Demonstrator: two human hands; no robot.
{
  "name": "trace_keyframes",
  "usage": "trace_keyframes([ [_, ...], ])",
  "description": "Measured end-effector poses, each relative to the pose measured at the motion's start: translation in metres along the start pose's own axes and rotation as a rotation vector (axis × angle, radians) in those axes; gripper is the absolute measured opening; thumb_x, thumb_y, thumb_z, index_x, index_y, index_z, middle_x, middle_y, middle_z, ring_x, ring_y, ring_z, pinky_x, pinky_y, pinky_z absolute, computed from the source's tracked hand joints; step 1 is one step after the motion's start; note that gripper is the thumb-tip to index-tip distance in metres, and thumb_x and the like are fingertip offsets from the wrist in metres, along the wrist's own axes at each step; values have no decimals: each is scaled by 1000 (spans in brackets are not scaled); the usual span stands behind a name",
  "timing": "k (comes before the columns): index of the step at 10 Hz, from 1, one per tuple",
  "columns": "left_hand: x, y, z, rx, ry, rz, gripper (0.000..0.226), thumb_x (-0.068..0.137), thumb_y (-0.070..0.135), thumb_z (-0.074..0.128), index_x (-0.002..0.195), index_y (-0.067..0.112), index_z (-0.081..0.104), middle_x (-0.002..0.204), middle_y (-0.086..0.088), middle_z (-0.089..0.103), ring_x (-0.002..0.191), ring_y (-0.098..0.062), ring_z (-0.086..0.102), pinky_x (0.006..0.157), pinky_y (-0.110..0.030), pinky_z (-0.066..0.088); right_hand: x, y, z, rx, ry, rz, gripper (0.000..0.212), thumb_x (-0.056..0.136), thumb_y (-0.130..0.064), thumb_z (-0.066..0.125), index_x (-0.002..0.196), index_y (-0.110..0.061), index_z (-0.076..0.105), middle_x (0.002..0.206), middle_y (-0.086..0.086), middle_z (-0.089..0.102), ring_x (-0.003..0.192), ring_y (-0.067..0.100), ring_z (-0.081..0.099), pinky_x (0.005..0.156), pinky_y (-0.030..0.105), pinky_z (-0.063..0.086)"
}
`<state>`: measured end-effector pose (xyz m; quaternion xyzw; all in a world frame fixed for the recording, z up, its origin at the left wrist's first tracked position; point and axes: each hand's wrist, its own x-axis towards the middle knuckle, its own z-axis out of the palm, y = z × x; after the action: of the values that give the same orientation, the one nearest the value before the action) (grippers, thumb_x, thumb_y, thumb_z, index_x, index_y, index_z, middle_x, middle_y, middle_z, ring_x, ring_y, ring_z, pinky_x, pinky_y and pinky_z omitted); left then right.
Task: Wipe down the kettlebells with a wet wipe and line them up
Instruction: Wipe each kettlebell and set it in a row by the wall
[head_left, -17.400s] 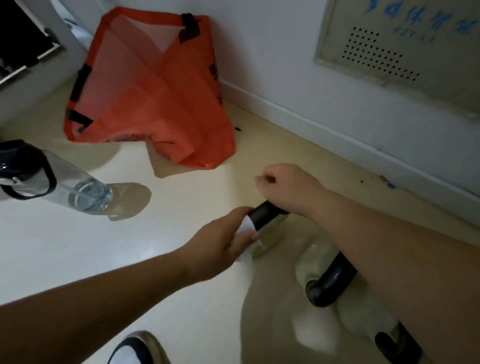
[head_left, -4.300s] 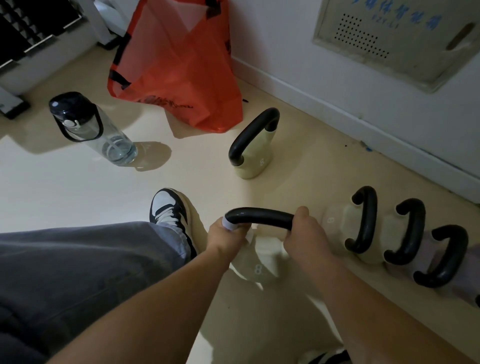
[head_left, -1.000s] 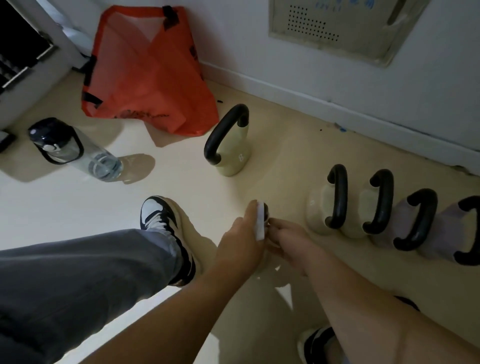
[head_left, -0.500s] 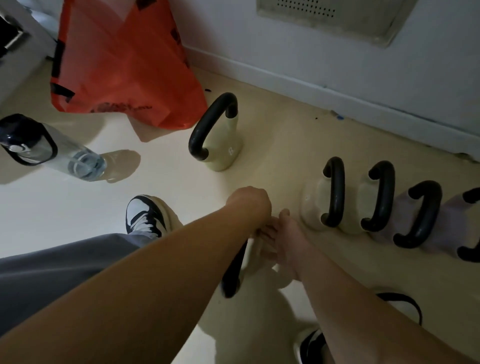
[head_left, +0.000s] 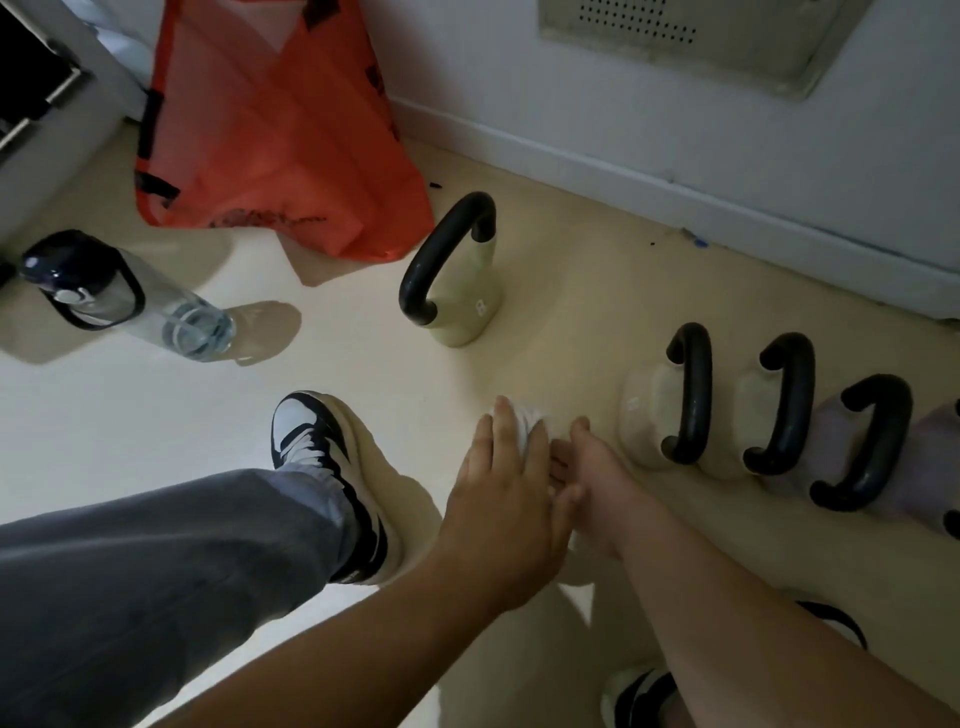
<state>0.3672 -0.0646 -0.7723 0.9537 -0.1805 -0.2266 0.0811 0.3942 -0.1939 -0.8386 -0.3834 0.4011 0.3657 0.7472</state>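
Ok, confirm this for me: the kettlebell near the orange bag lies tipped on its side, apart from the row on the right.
Not quite. The kettlebell near the orange bag stands upright on its base, black handle on top, as the head view shows. It is indeed apart from the row on the right.

5 kettlebells (head_left: 467, 306) (head_left: 688, 395) (head_left: 784, 405) (head_left: 872, 441) (head_left: 935, 447), 1 btl (head_left: 156, 317), 1 bag (head_left: 270, 130)

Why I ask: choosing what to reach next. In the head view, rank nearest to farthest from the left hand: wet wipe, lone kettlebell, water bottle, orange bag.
1. wet wipe, directly under the fingers of the left hand.
2. lone kettlebell, ahead and slightly left, standing apart from the row.
3. water bottle, far left, and orange bag, far ahead-left: too close to call.
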Motion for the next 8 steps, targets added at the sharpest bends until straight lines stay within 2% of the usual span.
trace_keyframes([
  [1, 22, 6, -9, -150, 57, -104, 66, 106, 45, 26, 159, 16, 2, 158, -18, 23, 138, -32, 39, 110, -40, 43, 8, 3, -5, -71, 94, -89, 68, 104, -60, 30, 148, -11, 48, 150, 17, 52, 139, 38, 48, 108, 49, 41],
  [2, 59, 7, -17, -208, 23, -316, 42, 102, 25, 45, 142, 12, 39, 125, -11, 50, 98, -26, 62, 79, -35, 55, 19, 8, -8, -91, 54, -56, 76, 100, -69, 18, 142, -20, 59, 135, 7, 68, 124, 22, 58, 116, 47, 38],
  [3, 99, 7, -26, -53, -191, -388, 13, 96, 19, 56, 107, 12, 58, 96, -7, 49, 74, -20, 51, 65, -33, 48, 18, 4, -5, -144, 67, -38, 82, 100, -70, 10, 145, -20, 56, 129, -1, 69, 128, 16, 54, 119, 47, 33],
  [4, 120, 8, -36, 61, -350, -328, 13, 93, 15, 56, 81, 10, 56, 89, -5, 61, 69, -19, 53, 65, -33, 46, 13, 1, -2, -173, 45, -25, 81, 101, -68, 8, 156, -18, 40, 156, -1, 48, 150, 15, 34, 122, 46, 26],
  [5, 111, 10, -36, -30, -258, -331, 14, 95, 11, 52, 82, 10, 58, 82, -5, 56, 75, -21, 57, 66, -32, 48, 16, 2, -5, -189, 43, -28, 84, 98, -73, 9, 153, -21, 45, 151, -3, 54, 147, 16, 39, 122, 46, 26],
  [6, 62, 3, -11, -92, 15, -245, 37, 99, 17, 51, 135, 9, 47, 116, -9, 50, 99, -26, 59, 76, -33, 51, 17, 5, -6, -181, 14, 2, 79, 96, -74, 14, 143, -26, 57, 136, -6, 67, 137, 14, 50, 121, 45, 28],
  [7, 4, -4, 28, -183, 218, -173, 77, 98, 16, 52, 159, 13, 6, 139, -11, 40, 103, -24, 57, 80, -31, 53, 13, -1, -2, -220, 1, 18, 76, 99, -70, 13, 148, -28, 52, 148, -8, 58, 144, 13, 42, 125, 46, 22],
  [8, -8, 2, 39, -247, 238, -297, 76, 100, 15, 46, 158, 16, -2, 131, -8, 44, 94, -22, 61, 72, -29, 55, 8, -7, 3, -243, 8, 24, 77, 102, -67, 10, 158, -22, 38, 160, -4, 43, 151, 14, 32, 127, 45, 16],
])
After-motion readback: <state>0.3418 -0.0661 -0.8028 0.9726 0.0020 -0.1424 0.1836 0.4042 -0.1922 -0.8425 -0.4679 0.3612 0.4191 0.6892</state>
